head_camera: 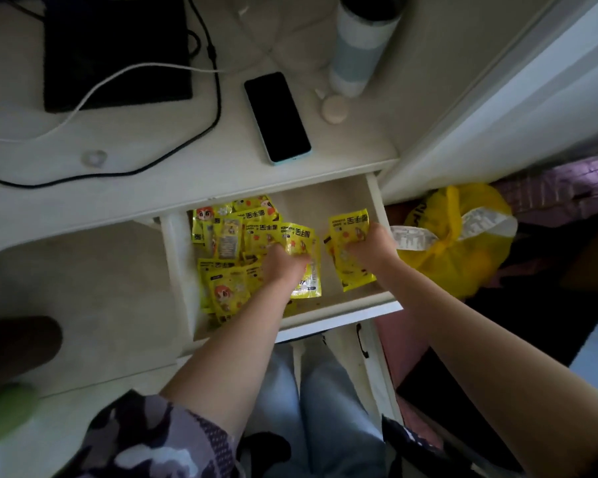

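sleeve | left hand grips packet | right hand grips bundle

1. The left sleeve carries a camouflage print of grey-purple, dark charcoal and off-white blotches with soft, irregular edges.
2. It is a short sleeve with its hem near the elbow. From there the forearm is bare down to the left hand.
3. The right sleeve shows only as a corner at the lower edge, in the same dark print with one pale blotch.
4. The right forearm is likewise uncovered as far as the right hand.
5. The trousers are of pale blue cloth like washed denim, with a shadowed line dividing the two legs.
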A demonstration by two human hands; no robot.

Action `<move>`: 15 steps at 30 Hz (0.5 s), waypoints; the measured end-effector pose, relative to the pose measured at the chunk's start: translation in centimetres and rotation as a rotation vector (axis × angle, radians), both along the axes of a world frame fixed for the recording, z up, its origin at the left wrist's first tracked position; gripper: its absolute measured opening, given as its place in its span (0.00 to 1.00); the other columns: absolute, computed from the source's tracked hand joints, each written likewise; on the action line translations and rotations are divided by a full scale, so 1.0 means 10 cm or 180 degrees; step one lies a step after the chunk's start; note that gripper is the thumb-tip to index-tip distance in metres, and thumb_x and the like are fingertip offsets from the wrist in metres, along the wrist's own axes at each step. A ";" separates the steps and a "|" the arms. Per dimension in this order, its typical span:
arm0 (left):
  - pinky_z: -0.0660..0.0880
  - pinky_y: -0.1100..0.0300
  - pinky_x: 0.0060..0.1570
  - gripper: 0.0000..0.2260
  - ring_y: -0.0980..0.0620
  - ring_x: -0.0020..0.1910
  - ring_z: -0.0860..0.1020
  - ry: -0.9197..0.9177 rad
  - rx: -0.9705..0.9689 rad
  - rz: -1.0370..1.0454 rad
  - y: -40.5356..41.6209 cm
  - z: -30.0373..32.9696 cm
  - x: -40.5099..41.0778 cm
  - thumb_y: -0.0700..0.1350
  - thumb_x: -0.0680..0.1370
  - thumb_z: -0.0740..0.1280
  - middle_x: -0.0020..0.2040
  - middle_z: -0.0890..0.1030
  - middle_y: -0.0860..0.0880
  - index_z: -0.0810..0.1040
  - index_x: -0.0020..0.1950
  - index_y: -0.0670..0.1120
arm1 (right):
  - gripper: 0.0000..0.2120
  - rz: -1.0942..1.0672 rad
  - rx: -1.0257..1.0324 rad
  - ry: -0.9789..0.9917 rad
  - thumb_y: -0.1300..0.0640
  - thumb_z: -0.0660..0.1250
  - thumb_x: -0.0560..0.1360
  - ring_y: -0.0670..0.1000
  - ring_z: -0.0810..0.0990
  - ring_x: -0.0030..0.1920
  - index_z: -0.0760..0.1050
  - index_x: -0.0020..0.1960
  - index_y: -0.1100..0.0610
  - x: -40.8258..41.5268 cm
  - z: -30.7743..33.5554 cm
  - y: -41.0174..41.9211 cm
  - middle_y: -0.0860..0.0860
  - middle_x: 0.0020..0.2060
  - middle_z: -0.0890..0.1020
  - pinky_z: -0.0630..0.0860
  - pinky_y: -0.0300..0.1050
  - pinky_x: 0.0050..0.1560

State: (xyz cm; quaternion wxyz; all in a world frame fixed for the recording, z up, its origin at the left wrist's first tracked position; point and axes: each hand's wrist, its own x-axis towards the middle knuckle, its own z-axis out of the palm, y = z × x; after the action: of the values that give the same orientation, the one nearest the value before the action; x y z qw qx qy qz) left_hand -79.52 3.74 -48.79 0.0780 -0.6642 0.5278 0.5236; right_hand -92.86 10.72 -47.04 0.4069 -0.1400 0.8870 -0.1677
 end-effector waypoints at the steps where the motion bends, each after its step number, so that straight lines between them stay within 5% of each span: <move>1: 0.72 0.52 0.56 0.27 0.40 0.64 0.73 -0.0039 -0.0021 0.0031 0.01 -0.05 -0.06 0.47 0.74 0.72 0.66 0.73 0.39 0.68 0.68 0.37 | 0.18 0.0045 0.0017 -0.0003 0.59 0.68 0.73 0.54 0.75 0.47 0.71 0.61 0.60 -0.03 -0.06 -0.01 0.57 0.53 0.79 0.73 0.46 0.41; 5: 0.71 0.56 0.46 0.18 0.40 0.59 0.77 -0.0311 -0.0130 -0.0018 0.10 -0.25 -0.23 0.43 0.74 0.71 0.60 0.78 0.40 0.73 0.61 0.38 | 0.15 0.0315 0.0225 0.0059 0.59 0.64 0.75 0.60 0.77 0.52 0.69 0.60 0.61 -0.03 -0.27 -0.01 0.58 0.53 0.79 0.70 0.46 0.43; 10: 0.76 0.54 0.46 0.11 0.41 0.54 0.80 -0.0514 0.0003 0.0136 0.24 -0.48 -0.31 0.40 0.73 0.70 0.54 0.81 0.40 0.77 0.53 0.39 | 0.14 0.0318 0.0414 -0.0087 0.62 0.64 0.74 0.60 0.77 0.49 0.68 0.59 0.61 0.00 -0.52 0.03 0.59 0.53 0.78 0.72 0.47 0.42; 15: 0.73 0.56 0.44 0.15 0.40 0.55 0.79 -0.0445 0.0061 0.0128 0.29 -0.61 -0.38 0.45 0.73 0.73 0.55 0.81 0.40 0.76 0.55 0.39 | 0.13 0.0316 0.0370 -0.0137 0.62 0.64 0.76 0.62 0.79 0.52 0.67 0.59 0.61 -0.02 -0.71 0.03 0.59 0.53 0.79 0.75 0.49 0.46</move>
State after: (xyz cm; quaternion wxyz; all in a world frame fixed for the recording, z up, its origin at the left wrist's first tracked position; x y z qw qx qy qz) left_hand -83.29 6.66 -54.91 0.1105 -0.7089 0.5026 0.4824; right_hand -93.05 10.98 -54.15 0.4411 -0.1563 0.8782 -0.0985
